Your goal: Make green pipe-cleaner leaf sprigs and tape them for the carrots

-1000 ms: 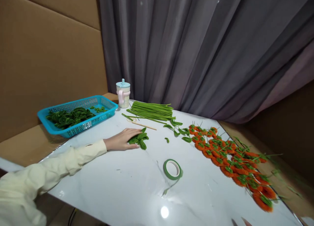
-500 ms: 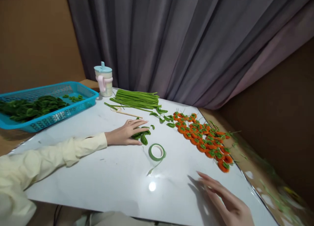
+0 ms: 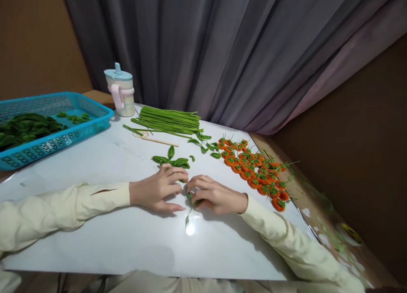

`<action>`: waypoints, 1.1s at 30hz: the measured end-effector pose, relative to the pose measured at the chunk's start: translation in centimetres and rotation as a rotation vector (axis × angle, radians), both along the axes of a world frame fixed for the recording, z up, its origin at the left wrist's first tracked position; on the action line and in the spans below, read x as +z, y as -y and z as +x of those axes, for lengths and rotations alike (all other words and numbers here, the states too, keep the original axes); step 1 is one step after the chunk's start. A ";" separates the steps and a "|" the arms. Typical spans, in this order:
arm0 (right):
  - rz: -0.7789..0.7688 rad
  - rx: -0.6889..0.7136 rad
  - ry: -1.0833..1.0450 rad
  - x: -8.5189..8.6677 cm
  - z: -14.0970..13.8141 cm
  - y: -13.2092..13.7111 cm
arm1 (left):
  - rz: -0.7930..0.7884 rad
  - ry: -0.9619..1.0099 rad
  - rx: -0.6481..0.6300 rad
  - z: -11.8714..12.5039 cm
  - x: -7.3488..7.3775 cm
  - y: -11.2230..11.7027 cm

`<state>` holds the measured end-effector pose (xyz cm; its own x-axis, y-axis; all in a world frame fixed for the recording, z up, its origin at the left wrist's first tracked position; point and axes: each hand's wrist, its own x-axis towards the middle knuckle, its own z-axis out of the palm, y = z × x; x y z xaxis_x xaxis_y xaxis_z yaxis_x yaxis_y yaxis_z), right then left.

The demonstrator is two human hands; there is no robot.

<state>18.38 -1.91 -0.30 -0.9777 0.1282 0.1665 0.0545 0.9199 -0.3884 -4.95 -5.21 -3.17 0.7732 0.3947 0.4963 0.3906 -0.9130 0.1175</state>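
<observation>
My two hands meet at the middle of the white table (image 3: pixel 127 238). My right hand (image 3: pixel 216 196) is curled over a green tape roll (image 3: pixel 192 199); only bits of green show under its fingers, and a tape tail (image 3: pixel 187 219) trails toward me. My left hand (image 3: pixel 157 192) lies beside it with fingers bent, fingertips at the same spot; what they pinch is hidden. Just beyond the hands lie a few loose green pipe-cleaner leaves (image 3: pixel 171 160).
A blue basket (image 3: pixel 54 143) of green leaves stands at the left edge, with a lidded cup (image 3: pixel 121 90) behind it. A bundle of green stems (image 3: pixel 170 119) and a wooden stick (image 3: pixel 160 141) lie at the back. Orange pipe-cleaner flowers (image 3: pixel 254 171) cover the right side. A grey curtain hangs behind.
My right hand came in from the lower right and closed over the tape roll. My left hand drew back off the leaves to meet it. The view shifted right and down.
</observation>
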 end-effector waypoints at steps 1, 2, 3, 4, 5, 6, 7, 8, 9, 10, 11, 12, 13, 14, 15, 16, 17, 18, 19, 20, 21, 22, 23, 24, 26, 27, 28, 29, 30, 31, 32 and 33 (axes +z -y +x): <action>-0.020 0.005 -0.032 -0.3 -0.3 -0.3 | -0.023 0.001 0.020 0.1 0.0 0.0; -0.042 0.002 -0.062 -0.6 -0.5 -0.4 | -0.047 0.002 0.039 0.1 0.0 -0.1; -0.064 -0.009 -0.092 -0.8 -0.6 -0.4 | -0.070 0.000 0.052 0.2 0.1 -0.1; -0.086 -0.023 -0.119 -1.0 -0.7 -0.2 | -0.092 -0.002 0.055 0.3 0.1 -0.1; -0.114 -0.041 -0.144 -1.1 -0.8 0.0 | -0.115 -0.004 0.051 0.4 0.2 -0.1; -0.146 -0.066 -0.169 -1.1 -0.7 0.2 | -0.143 -0.005 0.043 0.4 0.3 0.0; -0.184 -0.099 -0.193 -1.1 -0.7 0.5 | -0.178 -0.001 0.036 0.5 0.3 0.0; -0.229 -0.143 -0.217 -1.0 -0.5 0.7 | -0.219 0.008 0.032 0.6 0.4 -0.1; -0.278 -0.202 -0.243 -0.9 -0.3 0.9 | -0.262 0.018 0.033 0.6 0.4 -0.1; -0.327 -0.275 -0.267 -0.7 0.0 1.1 | -0.303 0.020 0.037 0.6 0.3 -0.1; -0.373 -0.358 -0.289 -0.5 0.3 1.3 | -0.331 0.009 0.038 0.6 0.3 -0.2; -0.417 -0.445 -0.308 -0.4 0.6 1.5 | -0.340 -0.017 0.031 0.6 0.3 -0.2; -0.460 -0.531 -0.330 -0.2 0.9 1.8 | -0.331 -0.053 0.017 0.7 0.2 -0.2; -0.503 -0.610 -0.357 -0.1 1.2 2.0 | -0.310 -0.092 -0.004 0.7 0.2 -0.1; -0.551 -0.679 -0.388 0.0 1.4 2.2 | -0.282 -0.125 -0.026 0.8 0.2 -0.1; -0.608 -0.736 -0.421 0.1 1.6 2.5 | -0.258 -0.143 -0.046 1.0 0.2 0.0; -0.668 -0.781 -0.456 0.2 1.7 2.8 | -0.244 -0.149 -0.059 1.2 0.3 0.0; -0.723 -0.813 -0.486 0.3 1.7 3.0 | -0.243 -0.152 -0.066 1.4 0.3 0.0; -0.770 -0.832 -0.509 0.4 1.7 3.3 | -0.252 -0.156 -0.069 1.7 0.4 0.0; -0.803 -0.843 -0.529 0.5 1.7 3.5 | -0.264 -0.159 -0.069 2.2 0.5 -0.1; -0.819 -0.846 -0.548 0.6 1.6 3.6 | -0.276 -0.162 -0.068 2.7 0.5 -0.1; -0.820 -0.846 -0.567 0.7 1.6 3.7 | -0.286 -0.161 -0.070 3.2 0.6 -0.2; -0.816 -0.844 -0.583 0.8 1.5 3.7 | -0.289 -0.153 -0.076 3.9 0.6 -0.2; -0.812 -0.841 -0.596 0.9 1.4 3.7 | -0.289 -0.135 -0.085 4.6 0.6 -0.3; -0.806 -0.832 -0.617 1.0 1.4 3.6 | -0.280 -0.092 -0.111 6.0 0.5 -0.4; -0.809 -0.827 -0.621 1.1 1.4 3.6 | -0.279 -0.076 -0.121 6.8 0.3 -0.6; -0.817 -0.818 -0.622 1.2 1.5 3.6 | -0.283 -0.065 -0.121 7.5 0.2 -0.7; -0.827 -0.806 -0.620 1.4 1.5 3.6 | -0.297 -0.054 -0.106 8.2 0.0 -0.9; -0.839 -0.796 -0.612 1.6 1.5 3.7 | -0.319 -0.043 -0.080 8.9 -0.2 -1.2; -0.854 -0.787 -0.597 1.8 1.6 3.7 | -0.346 -0.031 -0.052 9.5 -0.3 -1.5; -0.869 -0.782 -0.578 2.2 1.6 3.7 | -0.372 -0.020 -0.027 10.1 -0.5 -1.9; -0.877 -0.781 -0.562 2.5 1.6 3.7 | -0.392 -0.010 -0.011 10.7 -0.6 -2.3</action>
<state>20.02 -5.62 2.18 -0.4197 0.9025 0.0971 0.0912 0.1483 -0.9847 5.80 -2.92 -3.75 0.7824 0.5446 0.3023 0.3841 -0.8039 0.4542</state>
